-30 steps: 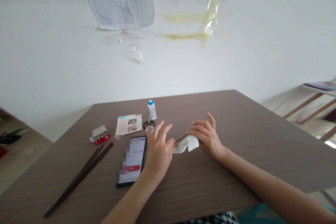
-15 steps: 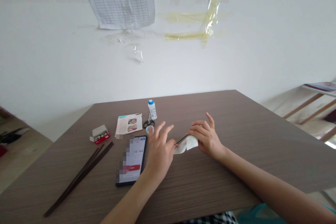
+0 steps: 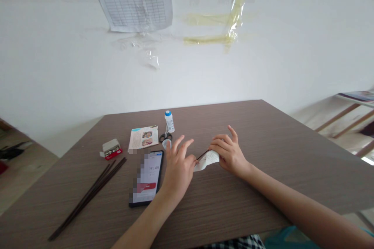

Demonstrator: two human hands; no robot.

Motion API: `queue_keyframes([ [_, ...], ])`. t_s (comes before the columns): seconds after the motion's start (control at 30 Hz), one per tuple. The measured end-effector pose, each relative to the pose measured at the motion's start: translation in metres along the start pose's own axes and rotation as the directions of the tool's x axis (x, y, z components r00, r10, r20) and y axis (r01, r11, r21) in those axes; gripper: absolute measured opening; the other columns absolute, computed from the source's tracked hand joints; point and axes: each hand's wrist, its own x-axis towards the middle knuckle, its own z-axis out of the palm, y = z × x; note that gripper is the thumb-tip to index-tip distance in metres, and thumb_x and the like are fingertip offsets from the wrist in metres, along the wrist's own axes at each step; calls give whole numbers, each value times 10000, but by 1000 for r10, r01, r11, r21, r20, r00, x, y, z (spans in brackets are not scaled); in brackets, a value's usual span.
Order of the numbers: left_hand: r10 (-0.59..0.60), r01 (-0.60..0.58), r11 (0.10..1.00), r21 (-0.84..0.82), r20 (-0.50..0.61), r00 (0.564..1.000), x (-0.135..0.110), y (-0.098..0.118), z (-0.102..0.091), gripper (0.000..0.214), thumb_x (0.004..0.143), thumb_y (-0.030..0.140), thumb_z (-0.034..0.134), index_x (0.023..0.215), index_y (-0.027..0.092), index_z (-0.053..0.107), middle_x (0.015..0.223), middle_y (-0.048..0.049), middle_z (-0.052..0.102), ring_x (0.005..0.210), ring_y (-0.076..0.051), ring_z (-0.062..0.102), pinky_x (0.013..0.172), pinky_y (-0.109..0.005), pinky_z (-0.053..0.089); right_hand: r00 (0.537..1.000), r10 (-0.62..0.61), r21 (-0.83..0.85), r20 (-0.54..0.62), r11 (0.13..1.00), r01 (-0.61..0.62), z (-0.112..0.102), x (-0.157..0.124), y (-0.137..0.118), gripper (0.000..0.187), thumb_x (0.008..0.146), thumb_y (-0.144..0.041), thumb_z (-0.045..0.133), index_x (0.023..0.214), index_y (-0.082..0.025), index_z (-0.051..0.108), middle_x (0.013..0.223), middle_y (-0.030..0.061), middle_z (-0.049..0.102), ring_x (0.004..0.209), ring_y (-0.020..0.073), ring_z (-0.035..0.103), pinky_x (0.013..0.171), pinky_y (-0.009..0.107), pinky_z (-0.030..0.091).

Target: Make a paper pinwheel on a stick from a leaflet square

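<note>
Between thumb and fingers, my left hand (image 3: 179, 169) pinches the near-left end of a small printed piece of paper (image 3: 208, 159). My right hand (image 3: 229, 151) grips the paper's other end, its index finger raised. Along the paper's upper edge runs a thin dark stick (image 3: 203, 155), spanning the gap between both hands; its ends are hidden by my fingers. The paper bends in a curve below it. Left of my left hand lies a phone (image 3: 152, 179) with a running timer on its screen, and a small clear cup (image 3: 166, 144) stands just beyond my fingertips.
Several long dark sticks (image 3: 89, 196) lie at the left on the brown table (image 3: 263, 132). Farther back are a small red-and-white box (image 3: 111, 149), a printed booklet (image 3: 143, 138), black-handled scissors (image 3: 165, 136) and a blue-capped white bottle (image 3: 169, 121). A white wall (image 3: 204, 78) rises behind the table.
The paper has turned slightly around the stick: its two separate-looking folds now show as one smoother curve. My right fingers have shifted a little; my left hand stays in place.
</note>
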Motion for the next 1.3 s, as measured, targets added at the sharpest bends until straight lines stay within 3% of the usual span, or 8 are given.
queue_keyframes([
  [0.6, -9, 10, 999, -47, 20, 1000, 0, 0, 1, 298, 1039, 36, 936, 855, 268, 902, 1619, -112, 904, 1659, -471, 722, 1471, -905, 523, 997, 50, 43, 59, 998, -52, -5, 3, -5, 484, 929, -21, 707, 1265, -324, 879, 1166, 13, 952, 1232, 305, 837, 1631, 694, 216],
  [0.73, -82, 89, 994, -59, 113, 990, 3, 4, -5, 281, 1042, 44, 944, 871, 266, 937, 1640, -125, 902, 1685, -490, 704, 1463, -932, 508, 975, 102, 78, 199, 990, -119, -7, 5, -1, 433, 997, -37, 717, 1265, -324, 900, 1193, 27, 954, 1322, 320, 818, 1625, 743, 195],
  [0.83, -149, 166, 985, -47, 256, 955, 8, 11, -14, 258, 1048, 50, 949, 913, 267, 976, 1693, -137, 883, 1719, -510, 682, 1456, -949, 492, 902, 150, 109, 406, 971, -211, -12, 13, 5, 310, 1087, -95, 759, 1238, -316, 915, 1216, 58, 952, 1420, 344, 796, 1598, 794, 246],
  [0.93, -190, 225, 973, -48, 385, 903, 15, 17, -22, 236, 1044, 60, 972, 948, 274, 1005, 1756, -142, 857, 1775, -537, 645, 1482, -968, 437, 804, 178, 104, 568, 953, -285, -16, 25, 8, 164, 1134, -160, 819, 1177, -289, 910, 1252, 91, 944, 1460, 361, 791, 1573, 837, 285],
  [1.03, -209, 256, 966, -32, 482, 851, 20, 20, -29, 236, 1054, 60, 968, 983, 277, 1024, 1798, -157, 833, 1816, -562, 605, 1488, -1005, 381, 692, 206, 67, 691, 936, -345, -19, 39, 6, 67, 1124, -185, 887, 1109, -250, 894, 1266, 113, 941, 1482, 374, 798, 1578, 862, 250],
  [1.17, -221, 248, 968, 28, 556, 801, 21, 18, -37, 254, 1046, 49, 972, 1062, 295, 1031, 1853, -127, 800, 1853, -553, 567, 1493, -1012, 355, 551, 234, -12, 801, 926, -376, -20, 55, 0, 73, 1128, -192, 901, 1066, -229, 899, 1293, 137, 954, 1558, 404, 775, 1589, 875, 195],
  [1.3, -240, 275, 961, 36, 608, 757, 16, 11, -43, 240, 1056, 79, 989, 1057, 313, 1045, 1868, -113, 790, 1875, -569, 541, 1532, -1000, 299, 451, 265, -84, 852, 921, -381, -19, 65, -3, 89, 1156, -238, 868, 1124, -220, 949, 1357, 171, 960, 1583, 422, 757, 1594, 835, 222],
])
